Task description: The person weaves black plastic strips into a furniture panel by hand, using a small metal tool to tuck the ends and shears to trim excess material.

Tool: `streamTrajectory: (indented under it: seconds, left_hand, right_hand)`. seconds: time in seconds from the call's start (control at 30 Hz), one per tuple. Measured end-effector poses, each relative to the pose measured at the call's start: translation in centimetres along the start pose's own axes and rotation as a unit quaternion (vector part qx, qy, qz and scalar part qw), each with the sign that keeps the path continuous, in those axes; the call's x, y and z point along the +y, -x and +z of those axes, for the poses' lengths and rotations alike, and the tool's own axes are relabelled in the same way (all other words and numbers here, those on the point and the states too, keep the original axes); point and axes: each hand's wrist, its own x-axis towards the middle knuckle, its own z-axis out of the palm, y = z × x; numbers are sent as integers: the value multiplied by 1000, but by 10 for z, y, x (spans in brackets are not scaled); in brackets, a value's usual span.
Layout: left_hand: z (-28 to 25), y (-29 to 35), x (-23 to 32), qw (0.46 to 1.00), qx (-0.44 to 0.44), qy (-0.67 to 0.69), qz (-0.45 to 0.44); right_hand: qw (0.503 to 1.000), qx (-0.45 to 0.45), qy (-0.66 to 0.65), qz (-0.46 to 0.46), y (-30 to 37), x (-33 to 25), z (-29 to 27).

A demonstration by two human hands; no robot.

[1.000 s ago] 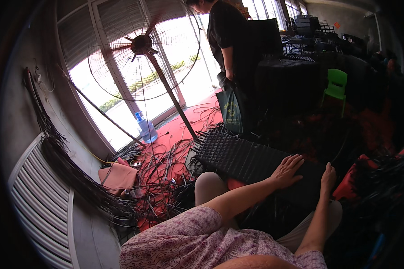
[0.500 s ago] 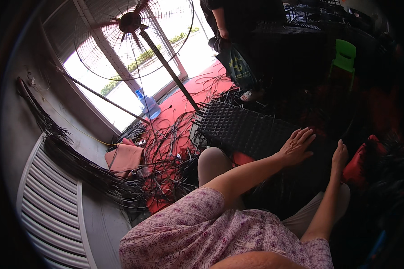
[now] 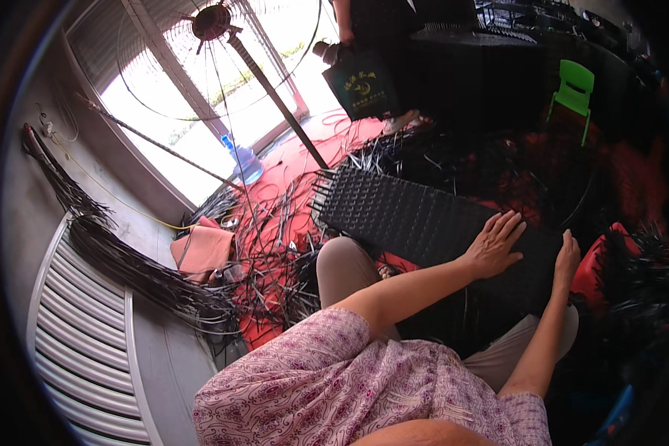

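Black studded mat [image 3: 416, 219] under flat, open left hand [image 3: 493, 244]; right hand [image 3: 567, 260] edge-on, holding nothing.

head-worn fisheye, looking down, near lap

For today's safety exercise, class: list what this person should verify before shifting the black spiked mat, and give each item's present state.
1. Left hand flat on the black spiked mat: ok.
2. Right hand at the mat's near edge: ok; grip cannot tell.
3. Mat resting across the lap: ok.
4. Floor free of loose black strips: not ok.
5. Standing person apart from the mat: ok.
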Motion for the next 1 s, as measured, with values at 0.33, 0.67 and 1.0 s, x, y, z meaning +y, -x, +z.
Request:
streamTrajectory:
  seconds: [0.33,0.67,1.0]
  left_hand:
    - [4,3,-3,997,72,3,8]
    - [8,11,7,996,82,1,36]
    - [4,15,19,995,83,-17,45]
  right_hand:
    - [981,37,-191,-14,3,8,3]
    - [941,36,-329,72,26,2,-17]
    - [971,-4,-235,31,36,1,-15]
